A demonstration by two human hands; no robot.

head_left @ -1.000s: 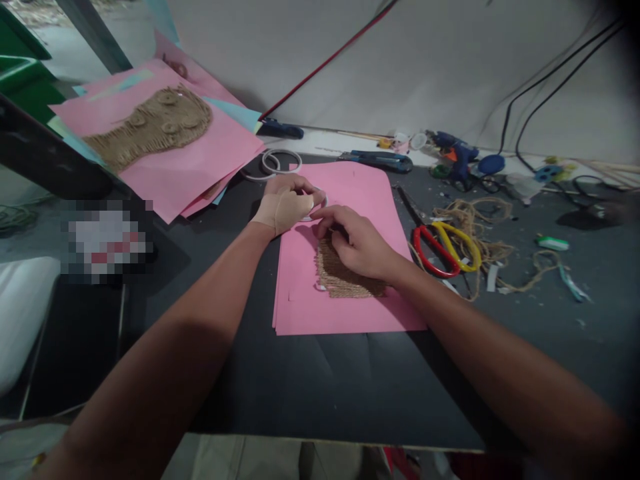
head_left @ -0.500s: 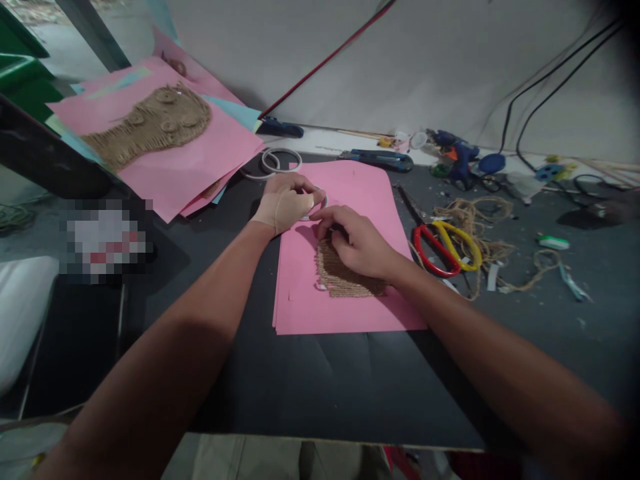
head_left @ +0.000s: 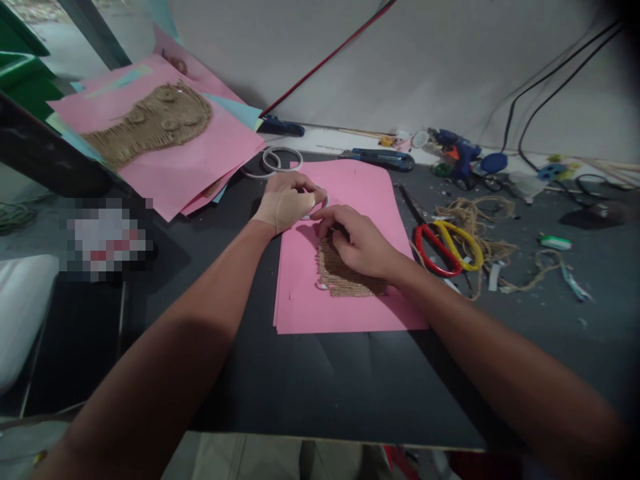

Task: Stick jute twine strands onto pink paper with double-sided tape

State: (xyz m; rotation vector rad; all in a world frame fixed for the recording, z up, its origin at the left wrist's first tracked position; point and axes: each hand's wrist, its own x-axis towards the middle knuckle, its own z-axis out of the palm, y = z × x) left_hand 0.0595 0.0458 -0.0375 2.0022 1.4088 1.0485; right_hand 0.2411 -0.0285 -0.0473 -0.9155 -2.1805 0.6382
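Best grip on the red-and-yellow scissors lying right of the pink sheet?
Take the scissors by the red and yellow handle loops, fingers coming from above on the right. They lie flat on the dark tabletop, blades pointing away along the pink sheet, so the loops are the safe end; jute twine crowds the yellow side.

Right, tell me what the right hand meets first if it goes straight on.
The right hand points up and to the left, so probably the left hand first, though depth is unclear from this view.

- a pale grey sheet (head_left: 400,60) hanging behind the worktable
- black cables (head_left: 556,81) and a red cable (head_left: 325,60) running down it
- a dark worktable (head_left: 330,387)
- a white padded seat (head_left: 20,313) at the left
- a green cabinet (head_left: 25,73) beyond, partly visible
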